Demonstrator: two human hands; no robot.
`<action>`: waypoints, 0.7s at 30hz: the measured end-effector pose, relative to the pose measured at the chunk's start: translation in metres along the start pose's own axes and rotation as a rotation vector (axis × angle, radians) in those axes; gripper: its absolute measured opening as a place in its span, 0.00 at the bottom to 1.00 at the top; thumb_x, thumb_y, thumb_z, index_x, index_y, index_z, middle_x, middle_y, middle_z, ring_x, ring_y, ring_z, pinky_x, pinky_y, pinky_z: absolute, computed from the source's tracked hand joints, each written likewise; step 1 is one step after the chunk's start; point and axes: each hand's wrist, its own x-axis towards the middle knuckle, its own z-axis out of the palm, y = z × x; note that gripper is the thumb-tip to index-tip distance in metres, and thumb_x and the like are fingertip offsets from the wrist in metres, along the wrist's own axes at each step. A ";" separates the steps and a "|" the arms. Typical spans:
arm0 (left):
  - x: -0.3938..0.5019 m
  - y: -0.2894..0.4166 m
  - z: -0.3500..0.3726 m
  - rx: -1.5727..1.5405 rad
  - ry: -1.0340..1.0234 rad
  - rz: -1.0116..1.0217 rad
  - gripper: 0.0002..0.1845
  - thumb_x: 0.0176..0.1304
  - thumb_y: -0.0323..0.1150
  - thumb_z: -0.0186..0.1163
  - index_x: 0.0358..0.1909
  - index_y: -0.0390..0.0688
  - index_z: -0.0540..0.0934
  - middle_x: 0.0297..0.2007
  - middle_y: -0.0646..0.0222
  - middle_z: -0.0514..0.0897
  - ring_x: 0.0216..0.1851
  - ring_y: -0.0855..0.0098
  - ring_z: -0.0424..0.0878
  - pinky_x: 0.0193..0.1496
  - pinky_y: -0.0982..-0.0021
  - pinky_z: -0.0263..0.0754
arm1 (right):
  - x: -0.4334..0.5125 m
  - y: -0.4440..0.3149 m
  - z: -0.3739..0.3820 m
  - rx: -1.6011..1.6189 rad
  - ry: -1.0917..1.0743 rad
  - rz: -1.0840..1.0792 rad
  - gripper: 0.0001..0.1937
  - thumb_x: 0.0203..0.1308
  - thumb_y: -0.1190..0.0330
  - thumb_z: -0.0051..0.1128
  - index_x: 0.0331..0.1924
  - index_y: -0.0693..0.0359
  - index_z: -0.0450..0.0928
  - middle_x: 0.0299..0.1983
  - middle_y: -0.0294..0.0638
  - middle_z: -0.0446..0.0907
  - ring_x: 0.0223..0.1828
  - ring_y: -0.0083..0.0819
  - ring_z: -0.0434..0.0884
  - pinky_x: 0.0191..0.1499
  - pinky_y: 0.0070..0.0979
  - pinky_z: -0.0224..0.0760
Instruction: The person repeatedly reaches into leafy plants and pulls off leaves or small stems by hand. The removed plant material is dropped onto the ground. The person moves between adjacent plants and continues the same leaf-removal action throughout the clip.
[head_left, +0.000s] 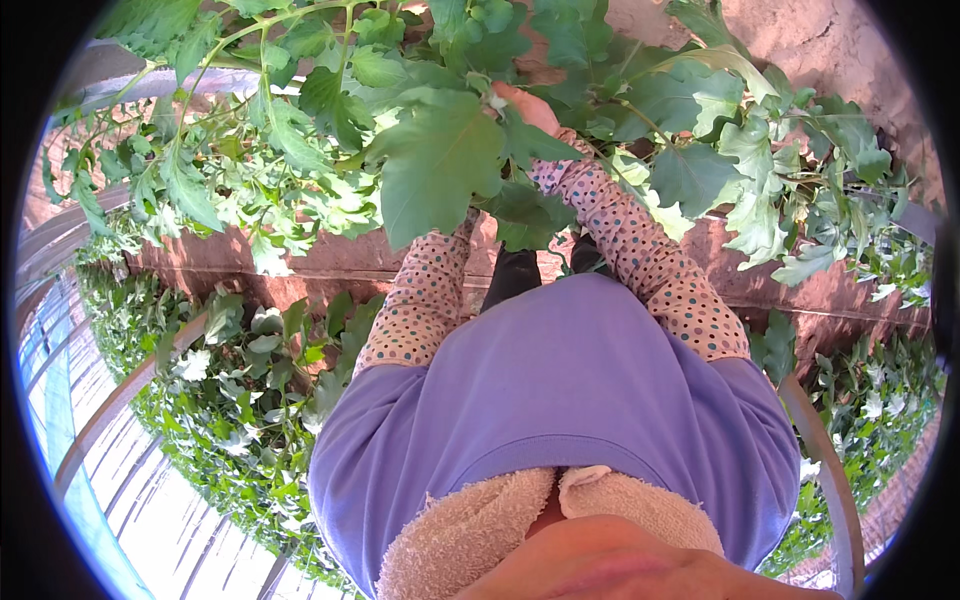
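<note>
My right hand (531, 109) reaches into the lobed green leaves of a crop plant. Its fingers are bent beside a small shoot (478, 81), and leaves partly cover the fingertips, so a grip cannot be made out. A broad leaf (442, 161) hangs in front of where my left arm ends. Behind it my left hand is out of view; only the polka-dot sleeve (420, 296) shows below. The matching right sleeve (630, 225) runs up among the foliage. Compound, tomato-like leaves (285, 131) spread at the upper left.
Dark shoes or trouser legs (514, 274) show below the leaves. A reddish soil ledge (322, 262) crosses behind the plants. More planted rows (247, 450) grow on both sides of my body. Curved strips or hoops (112, 420) and bright sheeting with slats (150, 510) stand at the left.
</note>
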 end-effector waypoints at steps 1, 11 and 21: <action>0.003 -0.001 0.001 -0.004 0.007 0.008 0.18 0.63 0.31 0.55 0.54 0.39 0.72 0.52 0.63 0.73 0.51 0.65 0.73 0.54 0.66 0.68 | 0.008 0.007 0.003 0.323 -0.047 0.129 0.12 0.58 0.63 0.51 0.42 0.61 0.70 0.32 0.40 0.74 0.31 0.37 0.73 0.35 0.30 0.67; 0.021 -0.001 0.000 -1.173 -0.010 -0.355 0.09 0.63 0.25 0.51 0.44 0.35 0.73 0.40 0.66 0.76 0.41 0.74 0.75 0.45 0.74 0.73 | 0.013 -0.090 -0.027 0.836 -0.251 0.081 0.12 0.65 0.62 0.51 0.37 0.64 0.74 0.21 0.31 0.71 0.17 0.17 0.63 0.17 0.15 0.51; 0.046 0.016 -0.011 -0.980 -0.070 -0.250 0.12 0.62 0.22 0.53 0.47 0.39 0.76 0.43 0.65 0.77 0.40 0.73 0.77 0.43 0.75 0.74 | 0.101 -0.130 -0.090 -0.552 0.320 -0.045 0.15 0.59 0.71 0.49 0.51 0.66 0.70 0.39 0.48 0.76 0.36 0.39 0.75 0.37 0.29 0.67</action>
